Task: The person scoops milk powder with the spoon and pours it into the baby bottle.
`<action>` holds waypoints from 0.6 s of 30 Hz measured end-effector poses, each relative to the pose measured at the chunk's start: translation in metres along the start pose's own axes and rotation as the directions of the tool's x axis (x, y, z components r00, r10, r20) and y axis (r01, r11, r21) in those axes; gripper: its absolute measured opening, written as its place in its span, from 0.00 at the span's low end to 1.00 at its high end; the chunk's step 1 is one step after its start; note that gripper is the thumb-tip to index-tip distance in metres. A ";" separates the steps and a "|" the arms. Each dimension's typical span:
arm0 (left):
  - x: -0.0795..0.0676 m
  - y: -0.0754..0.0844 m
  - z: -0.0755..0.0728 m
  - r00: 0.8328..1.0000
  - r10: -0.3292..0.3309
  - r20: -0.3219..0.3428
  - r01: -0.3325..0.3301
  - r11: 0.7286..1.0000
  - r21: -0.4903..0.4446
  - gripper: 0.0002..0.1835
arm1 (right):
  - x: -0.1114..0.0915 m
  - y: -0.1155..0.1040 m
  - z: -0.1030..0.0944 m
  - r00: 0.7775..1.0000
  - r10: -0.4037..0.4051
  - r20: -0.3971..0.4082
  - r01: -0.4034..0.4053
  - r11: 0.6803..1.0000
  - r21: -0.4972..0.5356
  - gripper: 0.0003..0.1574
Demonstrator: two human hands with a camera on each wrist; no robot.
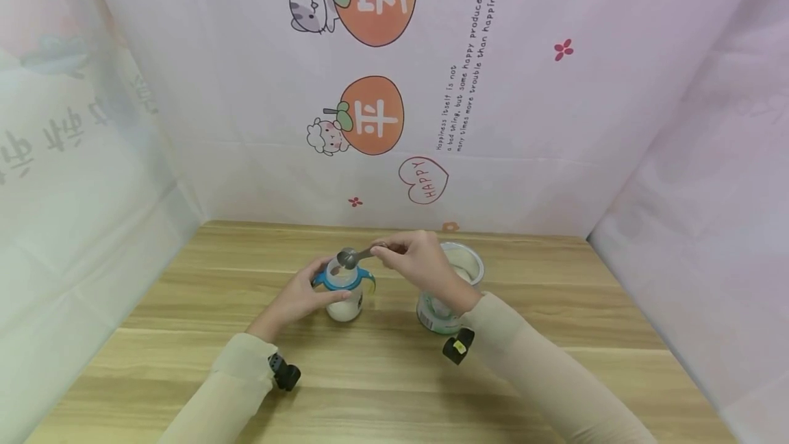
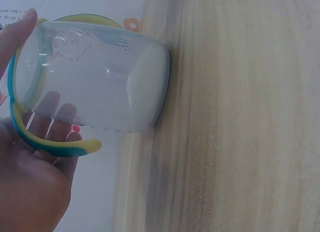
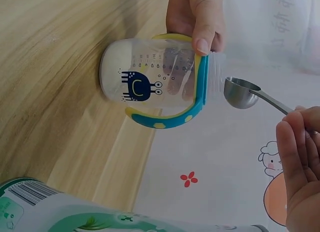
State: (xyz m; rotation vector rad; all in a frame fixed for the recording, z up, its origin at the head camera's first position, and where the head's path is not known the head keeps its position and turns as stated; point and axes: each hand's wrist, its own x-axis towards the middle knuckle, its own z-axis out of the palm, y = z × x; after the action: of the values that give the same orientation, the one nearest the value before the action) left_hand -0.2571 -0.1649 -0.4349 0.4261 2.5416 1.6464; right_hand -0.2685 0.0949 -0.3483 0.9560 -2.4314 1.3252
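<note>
Blue handles (image 3: 172,121) stuck out from the clear bottle (image 3: 140,87) standing on the wooden table (image 1: 370,389); the left hand (image 1: 302,295) was curled round it; the right hand (image 1: 420,259) pinched a metal scoop (image 1: 348,258) just over its top; a tin (image 1: 435,321) stood near.

The bottle (image 1: 343,312) was stood on the bench (image 1: 382,375), flanked on its left by the left grip (image 1: 302,293). Above its mouth the spoon (image 1: 348,259) was held by the right grip (image 1: 422,262); the can (image 1: 436,324) was set to the bottle's right, and the bench was backed by the cloth (image 1: 524,177).
</note>
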 end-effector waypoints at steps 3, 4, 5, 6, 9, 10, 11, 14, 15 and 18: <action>0.001 -0.001 -0.001 1.000 0.010 0.004 -0.010 1.000 0.002 0.44 | 0.000 -0.001 -0.002 1.000 0.021 0.004 -0.021 1.000 0.009 0.08; 0.001 -0.001 -0.001 1.000 0.013 0.005 -0.013 1.000 0.004 0.44 | 0.000 -0.002 -0.003 1.000 0.022 0.004 -0.022 1.000 0.006 0.08; 0.002 -0.002 -0.001 1.000 0.015 0.005 -0.015 1.000 0.006 0.44 | 0.000 -0.002 -0.003 1.000 0.019 0.004 -0.019 1.000 0.004 0.08; 0.002 -0.002 -0.001 1.000 0.015 0.005 -0.015 1.000 0.006 0.44 | 0.000 -0.002 -0.004 1.000 0.018 0.003 -0.018 1.000 -0.003 0.08; 0.002 -0.001 -0.001 1.000 0.011 0.006 -0.011 1.000 0.013 0.44 | 0.000 -0.002 -0.006 1.000 0.011 0.002 -0.011 1.000 -0.004 0.08; 0.002 0.000 -0.001 1.000 0.008 0.006 -0.008 1.000 0.016 0.45 | 0.000 -0.002 -0.006 1.000 0.013 0.002 -0.013 1.000 0.001 0.08; 0.002 0.000 0.000 1.000 0.006 0.008 -0.006 1.000 0.017 0.45 | -0.001 -0.001 -0.007 1.000 0.015 0.005 -0.015 1.000 0.010 0.08; 0.001 0.003 0.000 1.000 0.002 0.012 -0.003 1.000 0.014 0.45 | -0.003 0.001 -0.009 1.000 0.027 0.007 -0.028 0.999 0.032 0.08; 0.001 0.003 0.001 1.000 0.004 0.013 -0.005 1.000 0.015 0.45 | -0.003 0.001 -0.010 0.999 0.031 0.005 -0.032 0.999 0.039 0.08; 0.001 0.005 0.001 1.000 0.012 0.006 -0.012 1.000 0.007 0.45 | -0.005 0.002 -0.013 0.999 0.039 -0.007 -0.039 0.998 0.044 0.09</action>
State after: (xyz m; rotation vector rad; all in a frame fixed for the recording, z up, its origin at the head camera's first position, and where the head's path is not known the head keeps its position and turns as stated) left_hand -0.2572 -0.1618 -0.4310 0.4467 2.5456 1.6382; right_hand -0.2675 0.1086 -0.3440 0.9166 -2.4363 1.3982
